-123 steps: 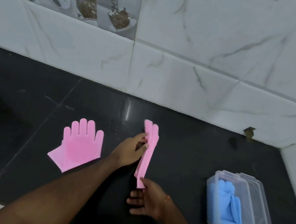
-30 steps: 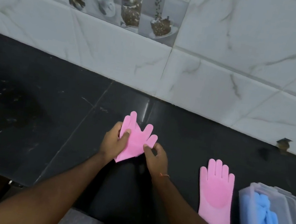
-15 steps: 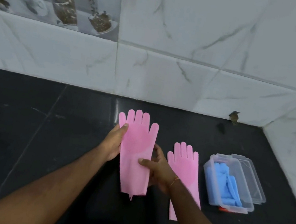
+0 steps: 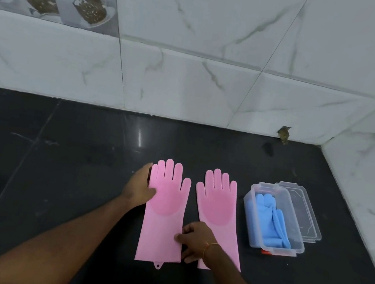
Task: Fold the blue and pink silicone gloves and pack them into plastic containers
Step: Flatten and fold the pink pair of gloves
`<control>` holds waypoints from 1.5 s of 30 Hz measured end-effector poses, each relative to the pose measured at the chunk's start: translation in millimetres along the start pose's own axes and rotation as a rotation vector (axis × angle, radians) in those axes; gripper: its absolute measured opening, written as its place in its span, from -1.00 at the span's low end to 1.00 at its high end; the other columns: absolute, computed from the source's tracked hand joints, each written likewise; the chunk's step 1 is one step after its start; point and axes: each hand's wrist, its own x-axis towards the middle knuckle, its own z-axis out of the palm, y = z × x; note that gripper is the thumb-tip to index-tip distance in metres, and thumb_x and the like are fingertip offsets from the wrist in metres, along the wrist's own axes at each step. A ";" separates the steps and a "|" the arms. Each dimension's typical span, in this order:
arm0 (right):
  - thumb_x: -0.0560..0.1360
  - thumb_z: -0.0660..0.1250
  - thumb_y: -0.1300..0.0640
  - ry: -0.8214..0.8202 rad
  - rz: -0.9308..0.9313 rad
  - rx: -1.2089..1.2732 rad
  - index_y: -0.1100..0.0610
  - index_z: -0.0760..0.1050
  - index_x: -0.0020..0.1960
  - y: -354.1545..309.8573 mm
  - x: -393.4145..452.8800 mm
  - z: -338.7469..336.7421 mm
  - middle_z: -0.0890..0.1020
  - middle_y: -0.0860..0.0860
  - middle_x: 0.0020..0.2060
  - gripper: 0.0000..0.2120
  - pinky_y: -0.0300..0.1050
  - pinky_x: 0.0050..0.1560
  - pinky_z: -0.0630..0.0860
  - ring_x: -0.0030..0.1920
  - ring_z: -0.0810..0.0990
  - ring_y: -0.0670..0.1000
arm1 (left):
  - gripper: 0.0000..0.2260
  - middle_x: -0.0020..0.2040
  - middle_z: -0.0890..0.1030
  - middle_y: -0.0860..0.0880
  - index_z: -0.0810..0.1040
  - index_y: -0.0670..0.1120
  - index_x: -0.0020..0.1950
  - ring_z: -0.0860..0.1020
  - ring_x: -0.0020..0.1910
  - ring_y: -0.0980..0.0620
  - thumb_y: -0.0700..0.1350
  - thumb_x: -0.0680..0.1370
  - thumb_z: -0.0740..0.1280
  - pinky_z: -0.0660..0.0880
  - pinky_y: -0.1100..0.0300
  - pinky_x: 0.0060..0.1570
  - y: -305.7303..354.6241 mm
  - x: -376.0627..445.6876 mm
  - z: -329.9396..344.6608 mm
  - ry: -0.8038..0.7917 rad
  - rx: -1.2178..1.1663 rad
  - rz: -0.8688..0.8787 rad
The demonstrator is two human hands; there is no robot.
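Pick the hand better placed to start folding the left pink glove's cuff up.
Right. The right hand already rests on the cuff edge of the left pink glove, while the left hand pins its finger end.

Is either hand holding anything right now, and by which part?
Nothing lifted. Left hand presses the left pink glove at its finger edge; right hand touches its cuff edge.

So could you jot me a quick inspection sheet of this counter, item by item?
Surface: black stone counter, a few pale specks.
Job's things: left pink glove and right pink glove flat, palms up, side by side; blue gloves inside clear container; a second clear piece behind it.
Clutter: nothing seen.
Grippers: left hand rests on left glove's edge; right hand at the cuffs, between both gloves.
Cables: nothing seen.
Surroundings: marble-look wall tiles.
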 end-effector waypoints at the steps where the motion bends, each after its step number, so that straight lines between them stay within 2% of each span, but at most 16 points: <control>1: 0.57 0.51 0.06 0.009 -0.005 -0.019 0.11 0.59 0.09 0.2 0.9 -0.9 0.72 0.09 -0.05 -0.82 -0.06 -0.32 0.72 -0.32 0.78 0.07 | -0.57 0.07 0.66 0.05 0.55 -0.12 0.26 0.63 0.04 0.01 -0.40 0.42 0.40 0.53 0.23 -0.10 -0.8 -0.1 0.2 0.015 0.014 0.001; 6: 0.56 0.52 0.04 0.027 -0.034 -0.071 0.10 0.61 0.00 0.8 5.0 -2.4 0.73 0.05 -0.13 -0.84 -0.12 -0.35 0.71 -0.38 0.76 0.02 | -0.58 0.05 0.64 0.07 0.55 -0.10 0.22 0.62 -0.01 0.05 -0.37 0.40 0.43 0.49 0.26 -0.14 -3.6 -1.3 -0.9 0.047 0.047 -0.008; 9: 0.57 0.51 0.07 0.008 -0.045 -0.072 0.11 0.61 -0.02 2.2 6.4 -2.4 0.75 0.09 -0.13 -0.87 -0.07 -0.32 0.73 -0.34 0.78 0.06 | -0.53 0.06 0.63 0.08 0.54 -0.13 0.30 0.63 0.01 0.02 -0.38 0.41 0.45 0.52 0.26 -0.10 -2.5 -2.3 -0.6 0.053 0.059 -0.016; 14: 0.56 0.53 0.06 -0.019 -0.053 -0.075 0.11 0.61 -0.03 4.7 8.6 -4.9 0.75 0.08 -0.17 -0.85 -0.09 -0.32 0.73 -0.37 0.76 0.03 | -0.48 -0.02 0.57 0.32 0.56 -0.13 0.37 0.58 -0.07 0.32 -0.39 0.42 0.46 0.52 0.37 -0.12 -4.7 -1.7 2.5 0.063 0.103 -0.008; 16: 0.55 0.54 0.07 -0.034 -0.053 -0.063 0.11 0.59 -0.04 5.6 8.9 -5.7 0.75 0.08 -0.18 -0.84 -0.08 -0.32 0.73 -0.40 0.75 0.01 | -0.47 -0.01 0.59 0.30 0.56 -0.13 0.40 0.61 -0.05 0.26 -0.37 0.43 0.48 0.57 0.30 -0.08 -5.6 -1.3 3.1 0.065 0.122 -0.009; 19: 0.54 0.54 0.05 -0.043 -0.063 -0.069 0.11 0.57 -0.04 8.9 7.7 -7.3 0.77 0.08 -0.24 -0.81 -0.01 -0.27 0.75 -0.39 0.75 0.03 | -0.38 0.15 0.67 0.07 0.51 -0.05 0.52 0.64 0.14 -0.03 -0.32 0.47 0.49 0.65 0.04 0.15 -4.8 -0.5 4.0 0.042 0.149 -0.029; 22: 0.50 0.56 -0.03 -0.029 -0.085 -0.068 0.06 0.50 -0.01 14.2 2.6 -9.9 0.76 0.06 -0.30 -0.73 -0.04 -0.36 0.72 -0.45 0.71 0.02 | -0.39 0.26 0.56 -0.05 0.48 0.02 0.53 0.62 0.10 -0.05 -0.22 0.49 0.50 0.62 0.03 0.23 -9.1 -1.0 4.4 0.034 0.181 -0.070; 25: 0.49 0.51 -0.22 0.058 -0.151 -0.188 -0.04 0.45 0.01 21.7 -5.2 -15.4 0.73 0.00 -0.22 -0.65 -0.14 -0.32 0.63 -0.37 0.67 -0.04 | -0.38 0.37 0.36 -0.02 0.41 0.04 0.59 0.61 0.08 -0.03 0.08 0.56 0.50 0.60 -0.03 0.29 -12.4 -6.7 7.9 0.144 0.211 -0.173; 28: 0.54 0.39 -0.31 0.224 -0.236 -0.297 -0.14 0.45 0.06 38.7 -15.4 -26.3 0.65 -0.13 -0.15 -0.71 -0.22 -0.04 0.58 -0.18 0.63 -0.11 | -0.50 0.37 0.45 0.00 0.50 0.08 0.46 0.65 0.04 -0.04 0.25 0.58 0.40 0.58 0.02 0.11 -3.8 -8.1 14.8 0.274 0.207 -0.194; 31: 0.59 0.31 -0.30 0.383 -0.311 -0.287 -0.22 0.43 0.15 66.2 -35.7 -36.7 0.60 -0.21 -0.16 -0.77 -0.37 -0.04 0.50 -0.16 0.61 -0.19 | -0.66 0.18 0.58 0.07 0.56 0.11 0.29 0.63 -0.01 -0.01 0.24 0.60 0.35 0.60 0.02 0.05 24.3 -6.3 30.8 0.288 0.199 -0.111; 33: 0.63 0.29 -0.25 0.490 -0.346 -0.300 -0.22 0.44 0.22 87.3 -48.9 -40.7 0.56 -0.26 0.00 -0.78 -0.37 0.02 0.51 -0.04 0.58 -0.23 | -0.74 0.00 0.61 0.14 0.60 0.10 0.20 0.61 -0.03 0.01 0.20 0.61 0.34 0.60 0.02 0.05 48.4 -5.5 51.2 0.264 0.194 0.012; 35: 0.64 0.29 -0.19 0.548 -0.342 -0.310 -0.18 0.46 0.29 105.2 -58.8 -43.3 0.53 -0.23 0.18 -0.75 -0.28 0.21 0.52 0.14 0.53 -0.22 | -0.81 -0.11 0.61 0.16 0.65 0.07 0.16 0.60 -0.09 0.07 0.13 0.64 0.38 0.57 0.08 0.00 73.8 -3.1 76.9 0.209 0.198 0.166; 38: 0.64 0.31 -0.12 0.557 -0.253 -0.316 -0.09 0.43 0.40 125.2 -67.7 -47.7 0.45 -0.11 0.33 -0.65 -0.18 0.34 0.48 0.30 0.46 -0.10 | -0.85 -0.02 0.72 0.11 0.69 0.04 0.15 0.64 -0.08 0.12 0.06 0.66 0.41 0.62 0.15 0.02 110.1 6.4 123.1 0.027 0.190 0.245; 40: 0.64 0.33 -0.10 0.532 -0.181 -0.281 -0.03 0.38 0.47 133.7 -70.3 -50.1 0.40 -0.04 0.37 -0.56 -0.13 0.39 0.46 0.35 0.45 -0.03 | -0.81 0.09 0.77 0.04 0.71 0.00 0.21 0.69 0.01 0.08 0.03 0.69 0.39 0.66 0.08 0.21 129.9 13.6 153.1 -0.055 0.207 0.219; 42: 0.63 0.35 -0.07 0.507 -0.133 -0.198 0.02 0.34 0.52 140.7 -68.6 -54.0 0.40 0.01 0.38 -0.50 -0.10 0.38 0.48 0.35 0.49 0.01 | -0.77 0.14 0.77 -0.03 0.70 -0.07 0.25 0.71 0.11 0.00 0.01 0.70 0.38 0.61 0.01 0.35 143.0 21.1 178.0 -0.078 0.195 0.169; 45: 0.63 0.36 -0.06 0.455 -0.086 -0.103 0.03 0.29 0.57 146.5 -61.7 -59.3 0.40 0.02 0.40 -0.43 -0.10 0.32 0.51 0.30 0.54 0.00 | -0.68 0.14 0.75 -0.07 0.66 -0.13 0.27 0.71 0.14 -0.08 0.07 0.67 0.40 0.61 0.02 0.31 149.2 30.1 198.4 -0.072 0.203 0.040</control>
